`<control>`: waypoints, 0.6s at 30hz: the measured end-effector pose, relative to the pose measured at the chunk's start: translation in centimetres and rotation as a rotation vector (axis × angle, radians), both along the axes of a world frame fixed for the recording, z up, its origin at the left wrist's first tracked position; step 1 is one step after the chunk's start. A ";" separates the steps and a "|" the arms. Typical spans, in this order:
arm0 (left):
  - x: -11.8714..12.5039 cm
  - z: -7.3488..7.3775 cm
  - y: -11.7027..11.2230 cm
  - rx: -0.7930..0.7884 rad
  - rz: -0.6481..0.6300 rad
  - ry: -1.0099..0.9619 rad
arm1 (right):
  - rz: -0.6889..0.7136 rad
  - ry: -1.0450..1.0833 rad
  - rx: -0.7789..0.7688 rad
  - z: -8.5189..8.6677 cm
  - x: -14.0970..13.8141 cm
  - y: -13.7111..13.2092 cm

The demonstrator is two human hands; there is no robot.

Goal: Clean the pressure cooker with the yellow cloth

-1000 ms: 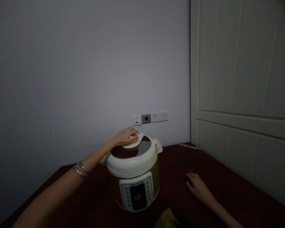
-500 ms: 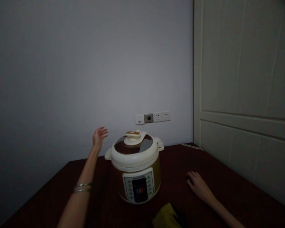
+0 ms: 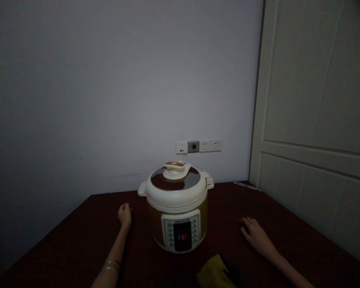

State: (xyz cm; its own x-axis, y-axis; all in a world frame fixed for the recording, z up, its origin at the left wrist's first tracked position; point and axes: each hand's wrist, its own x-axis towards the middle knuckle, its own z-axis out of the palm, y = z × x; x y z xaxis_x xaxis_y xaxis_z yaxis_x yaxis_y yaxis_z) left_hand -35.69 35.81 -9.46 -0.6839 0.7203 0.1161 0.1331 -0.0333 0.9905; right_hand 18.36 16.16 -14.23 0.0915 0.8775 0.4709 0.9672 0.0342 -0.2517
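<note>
Watch for toppling or skidding the cooker [image 3: 177, 203] on the tabletop [image 3: 78, 240] between left hand [image 3: 125, 215] (curled, can't tell if holding) and right hand [image 3: 256, 234] (fingers loosely extended, palm down), likely from one-sided shove at handle [image 3: 175, 165] or snagging yellow item [image 3: 213, 273].

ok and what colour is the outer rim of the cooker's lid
The rim of the lid is cream white, clear in the head view.
</note>
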 end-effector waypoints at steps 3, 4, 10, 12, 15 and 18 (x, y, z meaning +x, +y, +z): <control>0.1 -0.6 0.9 -0.028 -0.002 0.066 | 0.023 0.047 -0.001 0.3 -0.3 -0.2; 0.1 -0.7 1.1 -0.037 0.002 0.084 | 0.032 0.076 0.002 0.4 -0.3 -0.2; 0.0 -1.2 1.5 -0.039 0.004 0.147 | 0.071 0.404 -0.084 5.5 0.3 0.7; 0.0 -1.3 1.4 -0.025 -0.006 0.152 | 0.022 0.432 0.156 10.0 -0.5 1.2; 0.0 -1.3 1.3 0.005 -0.025 0.148 | 0.099 0.378 0.436 18.1 -3.6 2.4; 0.0 -1.2 1.0 0.032 -0.038 0.126 | 0.280 0.305 0.403 25.3 -8.7 4.1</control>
State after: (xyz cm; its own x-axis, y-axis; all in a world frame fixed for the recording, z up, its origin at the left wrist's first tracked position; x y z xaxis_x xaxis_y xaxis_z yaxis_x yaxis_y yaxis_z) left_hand -35.64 36.85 -10.68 -0.6345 0.7401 0.2226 0.2545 -0.0719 0.9644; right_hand 9.70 20.28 11.05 0.0655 0.6449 0.7614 0.7929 0.4297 -0.4321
